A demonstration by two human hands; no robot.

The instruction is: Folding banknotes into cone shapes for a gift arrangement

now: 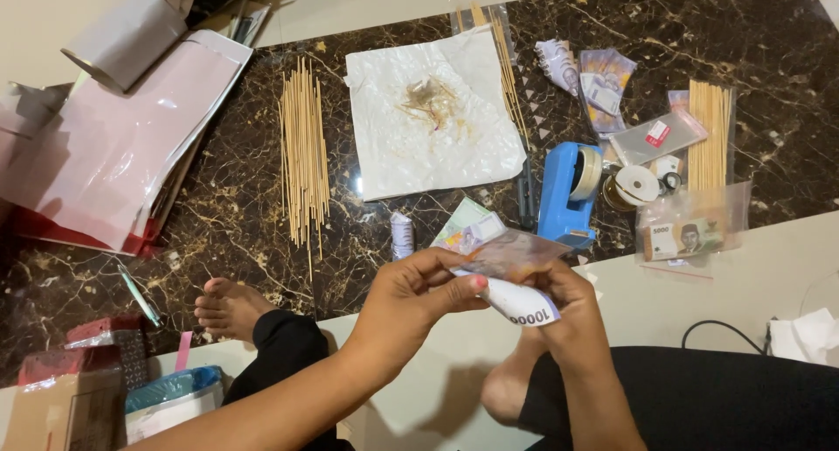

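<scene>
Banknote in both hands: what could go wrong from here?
1. The banknote is pinched between the left hand and right hand and already curled at one end; it may crease or tear if rolled tighter.
2. The skewers lie loose near the bare foot; a leg shift could scatter them.
3. The folded notes sit unweighted beside the blue tape dispenser and could slide.

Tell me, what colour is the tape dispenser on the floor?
The tape dispenser is blue, seen in the head view.
</scene>
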